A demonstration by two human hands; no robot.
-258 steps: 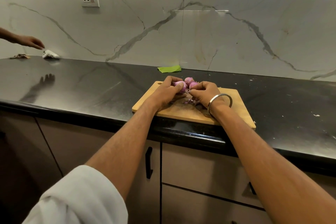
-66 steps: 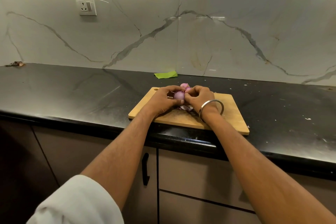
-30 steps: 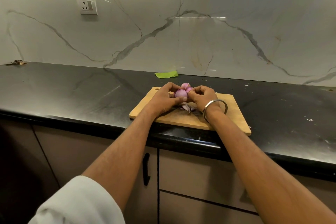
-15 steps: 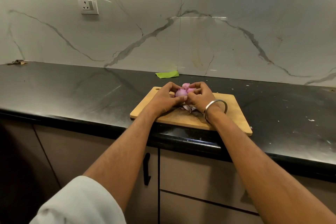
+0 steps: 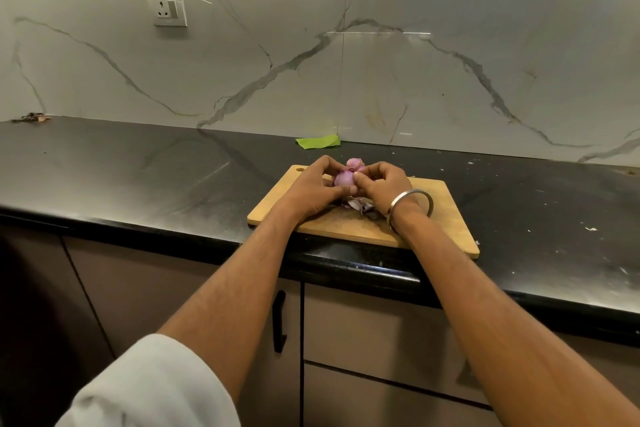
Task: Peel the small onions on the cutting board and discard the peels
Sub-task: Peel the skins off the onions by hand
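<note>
A small purple onion (image 5: 343, 178) sits between my two hands above the wooden cutting board (image 5: 446, 218). My left hand (image 5: 311, 189) grips it from the left, thumb under it. My right hand (image 5: 382, 185), with a steel bangle on the wrist, pinches the onion's right side with thumb and fingers. A second small onion (image 5: 355, 164) lies on the board just behind them. Loose purple peels (image 5: 358, 203) lie on the board beneath my hands.
The board lies on a black countertop (image 5: 138, 177) near its front edge. A green scrap (image 5: 318, 141) lies by the marble wall. Dry debris (image 5: 31, 117) sits at the far left. A wall socket (image 5: 167, 8) is mounted above. Cabinet doors are below.
My hands stay on the same onion and turn it slightly. Peels have gathered under them. The other person's hand seen far left earliest is gone.
</note>
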